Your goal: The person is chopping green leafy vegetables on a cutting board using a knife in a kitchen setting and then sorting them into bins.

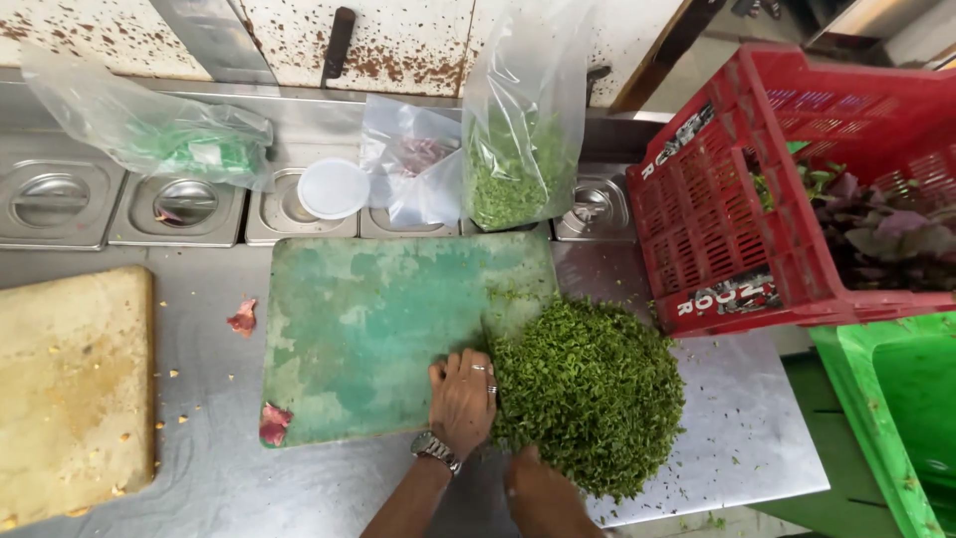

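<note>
Down at the desk's [737, 448] front edge, two hands gather a mound of chopped green herbs [593, 394] — the left hand [463, 399], fingers pressed together and flat, braces the pile's side on the green cutting board [378, 329], while the right hand [538, 488] cups its near edge, fingers hidden in the greens. A bag of chopped herbs [518, 149] stands along the back edge — a red crate [717, 229] fills the right corner.

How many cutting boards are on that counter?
2: a green cutting board under the left hand and chopped herb pile, and a yellowish cutting board at far left.
</note>
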